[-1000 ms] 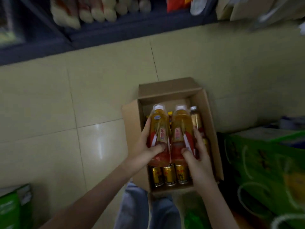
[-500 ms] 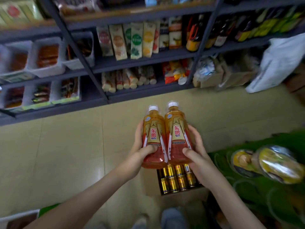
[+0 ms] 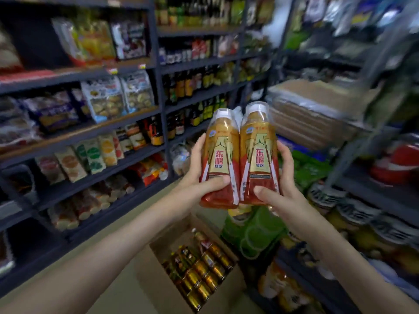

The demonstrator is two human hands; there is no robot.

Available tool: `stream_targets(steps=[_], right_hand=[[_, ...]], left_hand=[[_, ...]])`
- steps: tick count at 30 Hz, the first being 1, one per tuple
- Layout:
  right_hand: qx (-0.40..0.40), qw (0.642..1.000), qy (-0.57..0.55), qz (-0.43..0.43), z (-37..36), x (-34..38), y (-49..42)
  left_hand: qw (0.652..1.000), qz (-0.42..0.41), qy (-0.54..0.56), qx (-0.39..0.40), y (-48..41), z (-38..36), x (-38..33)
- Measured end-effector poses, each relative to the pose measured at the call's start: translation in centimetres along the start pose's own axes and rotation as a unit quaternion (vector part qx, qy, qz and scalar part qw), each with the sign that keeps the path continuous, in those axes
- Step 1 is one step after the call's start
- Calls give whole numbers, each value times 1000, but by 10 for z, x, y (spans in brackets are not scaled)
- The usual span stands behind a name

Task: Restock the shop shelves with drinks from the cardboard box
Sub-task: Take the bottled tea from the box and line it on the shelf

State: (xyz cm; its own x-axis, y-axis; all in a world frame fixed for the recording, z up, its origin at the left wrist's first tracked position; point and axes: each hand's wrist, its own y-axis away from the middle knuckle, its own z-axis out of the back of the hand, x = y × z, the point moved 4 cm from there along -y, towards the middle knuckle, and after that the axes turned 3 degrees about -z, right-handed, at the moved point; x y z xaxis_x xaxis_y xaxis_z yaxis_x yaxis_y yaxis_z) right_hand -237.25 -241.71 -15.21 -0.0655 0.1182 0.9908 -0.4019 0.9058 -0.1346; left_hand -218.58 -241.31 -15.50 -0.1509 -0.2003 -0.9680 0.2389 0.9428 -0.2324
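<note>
Above the brown cardboard box [image 3: 158, 279], upright: pair of touching amber plastic drink bottles [image 3: 223, 159], left hand [image 3: 199, 177] curled round one, right hand [image 3: 278, 184] round the other; dark metal bottle shelf [image 3: 199, 95] ahead-left.

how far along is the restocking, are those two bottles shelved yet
Done: the left bottle and right bottle are out of the cardboard box. In hand: the left hand grips one and the right hand the other, side by side, before the shelves. Left: neither is shelved, and gold cans remain in the box.
</note>
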Motion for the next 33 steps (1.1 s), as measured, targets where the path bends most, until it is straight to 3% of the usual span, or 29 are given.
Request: stream_targets(steps=[4,9,14,19,27,33], right_hand=[[-60,995,34,69,46,51,69],[-146,982,68,95,120,94,179],[-231,967,71,84,207,133,296],[-256,964,25,66,272,178,376],[-354,924,-12,144,366,244,432],[-396,906,20,150,433,284,409]], left_hand=[[997,-36,-23,61,-2,-77,-35],[990,-92,-18,103,10,-207,-56],[974,-134,-44,175,21,-352,-69],[958,-178,-33,221,18,-463,-91],[942,-257,7,218,-29,-544,-139],[925,-318,19,208,-72,-564,-160]])
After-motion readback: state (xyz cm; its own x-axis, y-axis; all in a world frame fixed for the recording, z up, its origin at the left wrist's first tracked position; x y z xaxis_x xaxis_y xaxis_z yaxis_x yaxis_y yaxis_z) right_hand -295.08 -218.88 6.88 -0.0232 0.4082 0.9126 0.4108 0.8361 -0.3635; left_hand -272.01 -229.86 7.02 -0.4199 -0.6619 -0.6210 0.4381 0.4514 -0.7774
